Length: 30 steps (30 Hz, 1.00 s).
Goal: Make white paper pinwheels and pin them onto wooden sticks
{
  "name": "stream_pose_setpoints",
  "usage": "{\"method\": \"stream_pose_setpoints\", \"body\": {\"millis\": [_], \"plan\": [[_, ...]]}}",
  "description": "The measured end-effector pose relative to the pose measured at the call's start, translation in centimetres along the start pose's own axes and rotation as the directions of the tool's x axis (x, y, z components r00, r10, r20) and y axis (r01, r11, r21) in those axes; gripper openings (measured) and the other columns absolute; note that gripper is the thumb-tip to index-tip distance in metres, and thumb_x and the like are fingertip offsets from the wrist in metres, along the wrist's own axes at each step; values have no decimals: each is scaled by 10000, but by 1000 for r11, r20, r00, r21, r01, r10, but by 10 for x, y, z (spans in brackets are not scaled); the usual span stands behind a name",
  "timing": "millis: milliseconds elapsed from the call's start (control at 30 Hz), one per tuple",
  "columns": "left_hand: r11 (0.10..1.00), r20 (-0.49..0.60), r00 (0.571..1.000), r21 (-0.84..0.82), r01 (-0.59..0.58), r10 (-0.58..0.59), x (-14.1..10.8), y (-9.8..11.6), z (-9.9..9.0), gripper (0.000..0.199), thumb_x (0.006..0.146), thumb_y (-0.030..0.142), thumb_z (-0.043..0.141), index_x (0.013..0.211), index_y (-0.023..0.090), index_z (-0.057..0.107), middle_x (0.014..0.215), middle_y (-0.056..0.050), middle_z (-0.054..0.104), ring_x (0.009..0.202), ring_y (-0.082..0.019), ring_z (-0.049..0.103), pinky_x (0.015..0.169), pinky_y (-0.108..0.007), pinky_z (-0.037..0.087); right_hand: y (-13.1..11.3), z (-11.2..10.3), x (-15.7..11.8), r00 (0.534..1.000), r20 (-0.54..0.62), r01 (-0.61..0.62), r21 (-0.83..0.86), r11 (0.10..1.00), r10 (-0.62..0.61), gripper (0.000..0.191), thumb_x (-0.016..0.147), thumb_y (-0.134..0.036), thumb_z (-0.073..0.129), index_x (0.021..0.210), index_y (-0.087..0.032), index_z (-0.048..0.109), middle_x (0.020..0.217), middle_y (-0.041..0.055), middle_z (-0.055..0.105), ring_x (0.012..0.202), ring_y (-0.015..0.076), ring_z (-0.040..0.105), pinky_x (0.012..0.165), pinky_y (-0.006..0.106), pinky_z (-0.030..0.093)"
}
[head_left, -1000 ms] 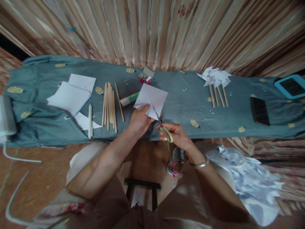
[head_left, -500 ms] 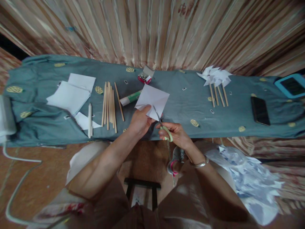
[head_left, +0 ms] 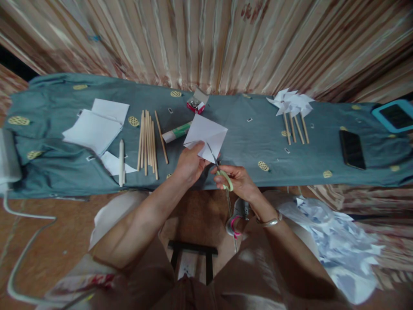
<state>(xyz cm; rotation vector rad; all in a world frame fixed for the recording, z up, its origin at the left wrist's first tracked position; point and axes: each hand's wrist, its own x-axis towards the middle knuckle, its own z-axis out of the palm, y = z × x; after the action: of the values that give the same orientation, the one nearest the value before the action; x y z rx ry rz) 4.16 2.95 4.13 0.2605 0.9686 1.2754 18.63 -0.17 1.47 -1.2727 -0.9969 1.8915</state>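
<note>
Left hand (head_left: pixel 192 163) pinches white paper square (head_left: pixel 209 129) above table (head_left: pixel 247 150); right hand (head_left: pixel 239 180) grips scissors (head_left: pixel 226 175), blades at near corner. Square looks part-cut. Done: pinwheels (head_left: pixel 294 104) at right. Remaining, seemingly: loose sheets (head_left: pixel 93 130), bare sticks (head_left: pixel 148 144) at left.

Paper square (head_left: pixel 209 130) slightly farther right than a second ago, more green-and-white tube (head_left: pixel 177 131) visible.

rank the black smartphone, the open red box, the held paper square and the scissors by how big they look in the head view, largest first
1. Held paper square
2. Black smartphone
3. Open red box
Unsure: the scissors, partly covered by the right hand, so not ranked.
</note>
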Motion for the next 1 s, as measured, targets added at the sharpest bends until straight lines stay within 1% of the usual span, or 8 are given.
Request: {"method": "stream_pose_setpoints", "body": {"millis": [133,300,433,600,767,867,933,1000], "plan": [[1000,0,1000,1,-5,5,1,0,0,312,896,75,476,1166,127,623,907,-62,737,839,-200,710,886,-398,578,0,0,0,1000,4,-1,3,1000,1,380,407,-312,957,713,-203,760,536,-81,615,454,43,554,453,145,448],[1000,-4,1000,-4,10,-10,1,-1,0,288,896,82,476,1126,144,637,845,-35,724,833,-194,710,874,-372,577,2,-4,1,999,46,10,-18,1000,-9,364,467,-333,945,747,-205,751,573,-77,618,487,52,565,475,162,464],[1000,-3,1000,-21,9,-10,2,1,-1,284,887,70,478,1109,139,642,853,-37,725,841,-200,711,874,-376,571,3,-7,1,997,78,18,-49,999,-14,378,485,-357,943,768,-205,743,574,-79,604,499,58,570,488,169,466],[998,-11,1000,-63,-14,14,7,9,-4,246,896,56,478,1053,140,648,863,-45,725,829,-182,699,896,-372,559,2,-9,-2,991,135,24,-105,994,-10,401,556,-439,913,818,-195,733,600,-66,614,534,58,568,520,170,468],[992,-60,997,-107,-63,57,13,19,-6,241,886,35,485,1047,136,633,821,-26,716,799,-165,691,903,-372,557,-7,-16,-9,987,158,23,-158,987,2,451,583,-514,887,839,-185,715,614,-46,626,538,70,561,521,196,456],[995,-24,998,-79,-63,61,14,20,-9,233,848,53,540,1033,149,644,846,-37,728,870,-198,710,881,-374,561,-13,-24,-13,991,128,65,-198,978,-40,451,613,-532,868,850,-183,709,628,-37,641,544,73,561,536,206,453],[997,6,997,-23,-74,74,14,17,-11,191,798,84,617,973,149,658,861,-45,737,877,-217,716,851,-373,568,-16,-31,-13,993,55,117,-210,971,-107,470,615,-561,855,859,-185,710,644,-23,664,551,84,568,536,215,451],[994,25,995,52,-95,94,14,10,-13,180,729,127,703,906,141,672,850,-50,745,838,-224,715,803,-361,575,-18,-37,-10,979,-50,182,-199,963,-196,488,624,-593,834,870,-190,710,649,-13,679,551,94,570,526,221,438]]}}
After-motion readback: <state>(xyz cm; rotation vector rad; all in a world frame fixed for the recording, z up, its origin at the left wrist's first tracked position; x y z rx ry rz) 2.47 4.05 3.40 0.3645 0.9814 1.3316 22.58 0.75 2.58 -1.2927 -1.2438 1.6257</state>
